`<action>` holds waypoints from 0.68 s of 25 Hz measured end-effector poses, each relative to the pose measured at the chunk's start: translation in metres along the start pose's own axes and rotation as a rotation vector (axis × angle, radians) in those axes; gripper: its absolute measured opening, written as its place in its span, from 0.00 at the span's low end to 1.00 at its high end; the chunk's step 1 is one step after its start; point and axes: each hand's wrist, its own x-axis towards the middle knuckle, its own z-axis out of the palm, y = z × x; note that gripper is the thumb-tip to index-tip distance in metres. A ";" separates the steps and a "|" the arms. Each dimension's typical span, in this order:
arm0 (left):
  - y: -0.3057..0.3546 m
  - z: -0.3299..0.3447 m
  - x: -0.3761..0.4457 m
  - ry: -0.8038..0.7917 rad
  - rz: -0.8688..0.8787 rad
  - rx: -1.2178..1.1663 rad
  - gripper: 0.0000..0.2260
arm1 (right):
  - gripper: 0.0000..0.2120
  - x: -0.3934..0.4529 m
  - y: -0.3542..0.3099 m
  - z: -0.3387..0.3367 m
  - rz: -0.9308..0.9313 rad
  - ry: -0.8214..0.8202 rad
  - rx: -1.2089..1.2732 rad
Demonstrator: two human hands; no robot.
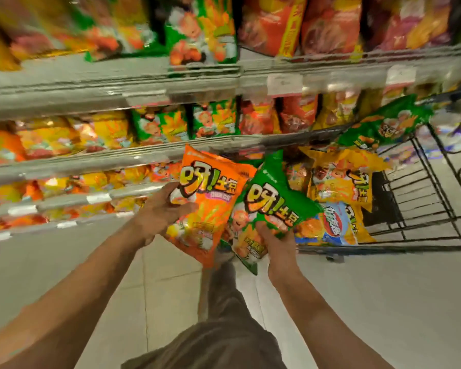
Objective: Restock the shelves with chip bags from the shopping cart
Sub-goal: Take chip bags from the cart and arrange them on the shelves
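Just left of the shopping cart (423,198), the left hand (157,211) has its fingers curled round the orange chip bag's (205,206) left edge. The right hand (274,238) pinches the green chip bag's (272,203) bottom corner, the two bags overlapping.

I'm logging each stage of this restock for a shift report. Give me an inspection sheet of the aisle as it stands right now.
Surface: pale tiled floor; grey shelves in tiers, packed with snack bags.
Job's things: orange chip bag and green chip bag, both held in front of the shelves; shopping cart at right holds more bags, including a yellow bag and another green one.
Clutter: nothing seen.
Hands: left hand grips the orange chip bag; right hand grips the green chip bag at its lower end.
Cables: nothing seen.
Surroundings: price labels on shelf edges; view blurred.
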 end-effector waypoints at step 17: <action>-0.125 -0.144 -0.250 0.474 0.078 -0.433 0.19 | 0.23 -0.174 0.054 0.104 -0.161 -0.525 -0.522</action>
